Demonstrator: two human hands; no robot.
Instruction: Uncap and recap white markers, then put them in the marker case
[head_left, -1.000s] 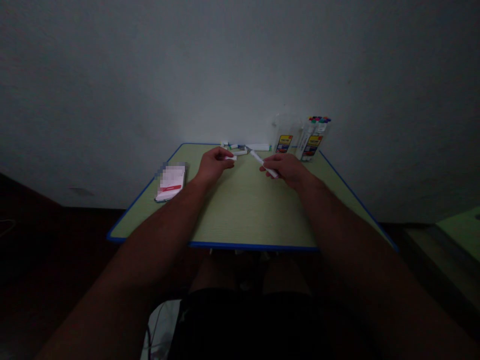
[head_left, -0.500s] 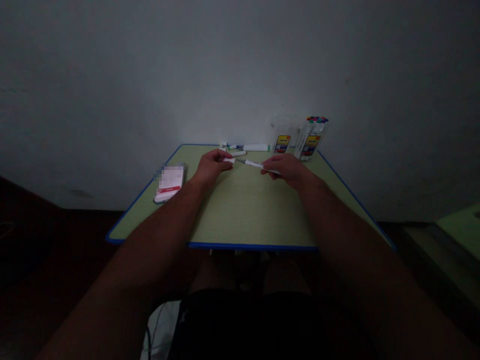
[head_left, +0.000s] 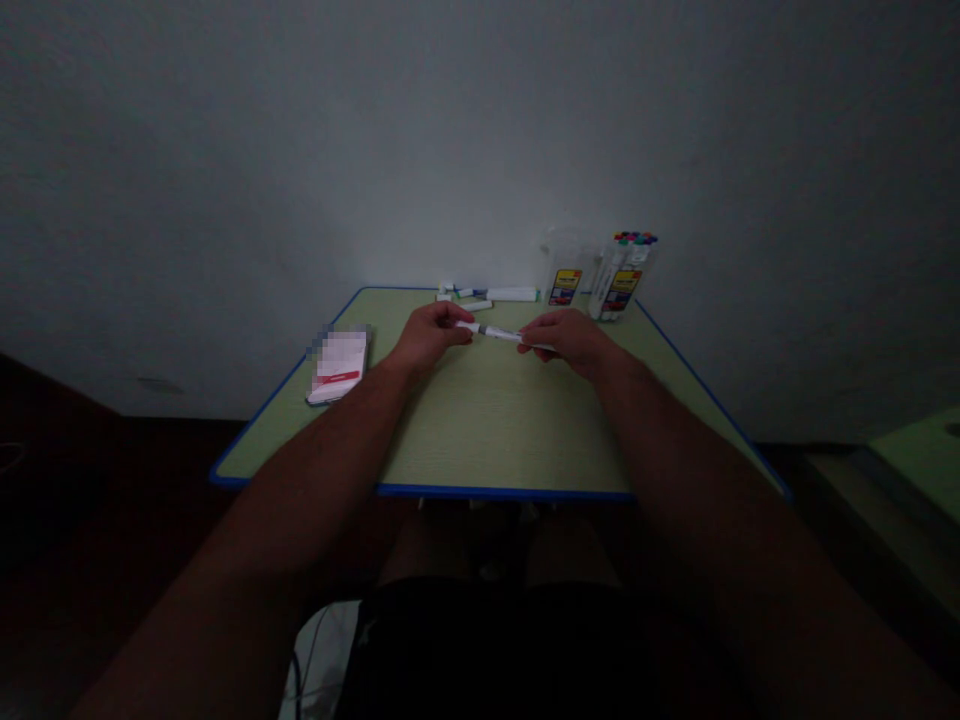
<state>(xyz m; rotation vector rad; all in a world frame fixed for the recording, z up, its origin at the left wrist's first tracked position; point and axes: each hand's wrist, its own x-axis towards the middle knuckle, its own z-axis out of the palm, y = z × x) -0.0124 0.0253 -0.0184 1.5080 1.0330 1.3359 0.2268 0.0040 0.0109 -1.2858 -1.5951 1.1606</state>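
A blurred pad (head_left: 341,362) lies on the left of the table (head_left: 502,430), near its blue edge; rightward, the left hand (head_left: 429,335) pinches a white cap (head_left: 468,327), fingers nearly closed. The cap meets the end of a white marker (head_left: 501,333) — roughly in line, though whether seated I cannot tell — gripped by the curled right hand (head_left: 568,335), loose markers (head_left: 512,295) just beyond, two upright cases (head_left: 564,288) farther right, all before the wall (head_left: 480,140).

A pale, plain wall (head_left: 450,140) rises directly behind the light-green desk (head_left: 487,430), which is edged in blue. Dark reddish floor (head_left: 150,470) lies left of the desk; a green surface (head_left: 922,465) stands to its right. The light is dim.
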